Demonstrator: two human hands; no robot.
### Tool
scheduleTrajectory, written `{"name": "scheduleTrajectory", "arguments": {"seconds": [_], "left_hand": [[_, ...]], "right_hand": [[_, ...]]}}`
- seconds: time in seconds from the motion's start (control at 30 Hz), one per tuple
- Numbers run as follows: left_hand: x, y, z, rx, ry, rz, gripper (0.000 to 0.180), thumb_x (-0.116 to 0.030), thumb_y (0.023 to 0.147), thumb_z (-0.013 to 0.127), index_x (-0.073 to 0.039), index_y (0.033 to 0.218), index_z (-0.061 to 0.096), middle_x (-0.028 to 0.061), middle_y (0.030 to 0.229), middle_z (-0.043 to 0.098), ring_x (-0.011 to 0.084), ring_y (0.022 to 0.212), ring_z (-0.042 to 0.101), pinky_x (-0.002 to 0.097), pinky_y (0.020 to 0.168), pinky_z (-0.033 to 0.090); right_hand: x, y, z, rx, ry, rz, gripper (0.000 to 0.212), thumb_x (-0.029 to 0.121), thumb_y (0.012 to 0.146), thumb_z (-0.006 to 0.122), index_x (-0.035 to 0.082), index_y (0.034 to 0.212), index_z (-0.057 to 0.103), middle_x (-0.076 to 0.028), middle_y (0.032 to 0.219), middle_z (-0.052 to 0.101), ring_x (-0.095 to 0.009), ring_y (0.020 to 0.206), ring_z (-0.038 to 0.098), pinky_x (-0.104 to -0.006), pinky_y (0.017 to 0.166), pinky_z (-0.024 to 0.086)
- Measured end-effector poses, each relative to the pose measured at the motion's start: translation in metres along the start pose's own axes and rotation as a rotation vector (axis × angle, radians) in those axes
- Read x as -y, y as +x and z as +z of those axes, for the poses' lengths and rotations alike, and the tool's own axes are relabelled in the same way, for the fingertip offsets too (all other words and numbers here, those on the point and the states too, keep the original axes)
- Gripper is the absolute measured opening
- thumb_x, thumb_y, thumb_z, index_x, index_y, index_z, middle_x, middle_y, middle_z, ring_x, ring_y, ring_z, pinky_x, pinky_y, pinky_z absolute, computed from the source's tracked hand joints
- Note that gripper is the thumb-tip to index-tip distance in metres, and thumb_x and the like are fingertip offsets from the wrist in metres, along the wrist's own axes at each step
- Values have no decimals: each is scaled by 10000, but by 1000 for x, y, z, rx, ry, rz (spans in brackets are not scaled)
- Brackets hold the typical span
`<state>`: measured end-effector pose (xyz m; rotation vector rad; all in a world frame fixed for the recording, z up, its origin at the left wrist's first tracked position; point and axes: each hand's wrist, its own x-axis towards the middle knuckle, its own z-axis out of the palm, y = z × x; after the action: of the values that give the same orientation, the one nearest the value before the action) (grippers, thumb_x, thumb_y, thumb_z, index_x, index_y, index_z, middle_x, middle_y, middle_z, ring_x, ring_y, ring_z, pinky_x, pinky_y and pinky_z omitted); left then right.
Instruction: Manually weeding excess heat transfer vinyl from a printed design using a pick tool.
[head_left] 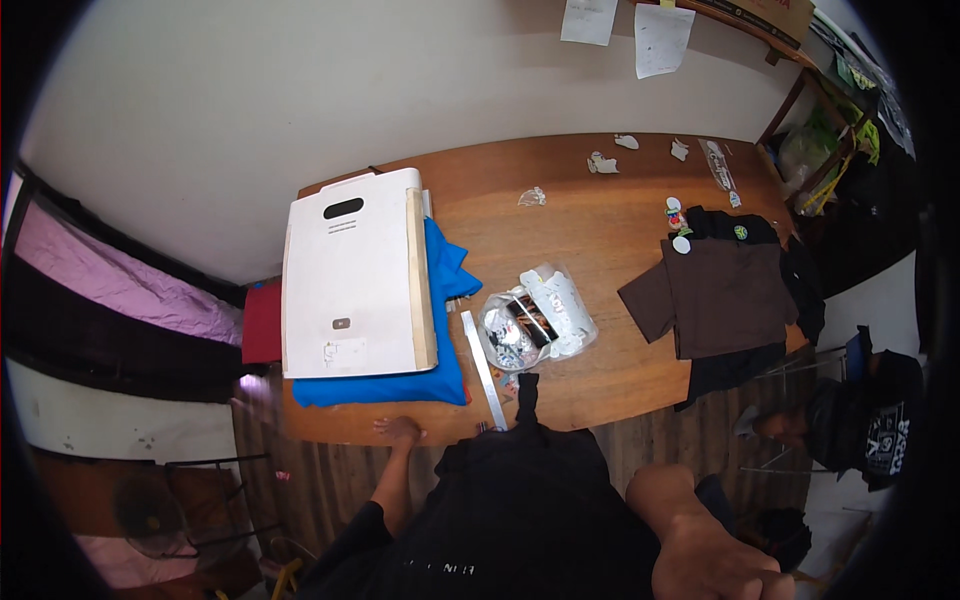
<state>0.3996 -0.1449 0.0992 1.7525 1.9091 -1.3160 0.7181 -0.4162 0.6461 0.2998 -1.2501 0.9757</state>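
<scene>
My left hand [401, 430] lies flat on the near table edge with its fingers spread, holding nothing. It is nearest to a blue cloth [390, 389] under a large white box-like panel [350, 270] with a dark oval slot and light wooden side. My right hand [722, 562] is raised close to me at the lower right, off the table, fingers curled in; whether anything is in them is hidden. Between the arms, a black cloth garment [530, 500] covers the front of my body. Just beyond it are a metal ruler [484, 370] and a clear plastic bag [573, 310] of printed pieces.
A brown shirt [728, 295] lies on black cloth at the table's right, with round stickers [682, 245] by it. Paper scraps [602, 163] lie along the far side of the wooden table [580, 225]. At the right, another person's arm [785, 425] shows.
</scene>
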Motion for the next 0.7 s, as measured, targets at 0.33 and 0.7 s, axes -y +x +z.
{"name": "scheduleTrajectory", "arguments": {"seconds": [0.33, 0.7], "left_hand": [[-2, 14, 17, -35, -137, -65, 1258, -546, 602, 750, 149, 1350, 15, 340, 1421, -32, 467, 1330, 59, 490, 1078, 134], [21, -27, -10, 88, 4, -11, 1287, -517, 595, 770, 139, 1348, -41, 335, 1423, -48, 440, 1341, 61, 451, 1082, 173]], "right_hand": [[-117, -131, -152, -775, -813, 699, 420, 183, 790, 651, 9, 1156, 543, -131, 1038, 574, -264, 921, 569, -348, 806, 451], [-243, -345, -203, -519, -1806, 1210, 168, 175, 768, 607, 39, 866, 619, -139, 869, 576, -330, 848, 544, -440, 732, 431]]}}
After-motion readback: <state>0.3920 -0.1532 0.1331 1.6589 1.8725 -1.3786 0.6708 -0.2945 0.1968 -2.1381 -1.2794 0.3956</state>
